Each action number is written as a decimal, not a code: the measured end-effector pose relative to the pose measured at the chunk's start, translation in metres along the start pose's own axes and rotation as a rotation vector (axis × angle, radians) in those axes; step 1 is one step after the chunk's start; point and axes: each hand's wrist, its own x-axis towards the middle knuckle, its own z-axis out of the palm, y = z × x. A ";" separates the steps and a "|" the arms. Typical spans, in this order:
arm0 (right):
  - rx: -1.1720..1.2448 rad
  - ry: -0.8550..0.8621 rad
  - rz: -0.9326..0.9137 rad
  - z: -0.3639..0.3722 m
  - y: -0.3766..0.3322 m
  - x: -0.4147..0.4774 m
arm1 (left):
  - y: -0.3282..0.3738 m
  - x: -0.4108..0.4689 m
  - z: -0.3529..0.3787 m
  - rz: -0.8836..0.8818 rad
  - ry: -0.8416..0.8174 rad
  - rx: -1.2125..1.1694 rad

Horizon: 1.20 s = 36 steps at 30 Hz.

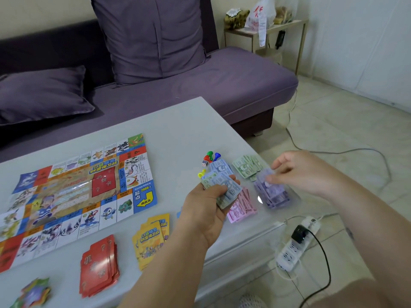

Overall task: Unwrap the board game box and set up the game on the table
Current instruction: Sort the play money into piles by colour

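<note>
On the pale table (178, 134) the game board (77, 196) lies unfolded and flat, left of my hands. My left hand (206, 210) grips a fan of notes (222, 185), blue and green, thumb across the top. My right hand (298, 172), apart from the left, pinches a purple note (264, 174) over the purple pile (272, 195); blur hides whether the note touches the pile. A green pile (246, 166) sits just behind it and a pink pile (241, 207) lies between my hands, near the table edge. Behind the fan stand 3 pawns (211, 155), red, green and blue, with a die (204, 163) beside them and a yellow pawn (201, 173) lying down. Nearer me, below the board, are a red card stack (100, 267) and a yellow card stack (151, 238).
</note>
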 end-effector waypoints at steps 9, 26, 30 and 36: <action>0.065 -0.113 -0.190 0.029 -0.035 -0.013 | -0.008 0.000 0.002 0.047 0.015 0.110; 0.142 0.090 -0.153 0.060 -0.069 0.033 | 0.018 0.004 -0.031 0.143 0.129 0.107; 0.138 -0.189 -0.233 0.063 -0.071 0.012 | 0.017 0.004 -0.026 0.152 0.114 0.094; 0.248 -0.015 -0.171 0.047 -0.053 0.020 | 0.014 0.006 -0.025 0.084 0.025 -0.016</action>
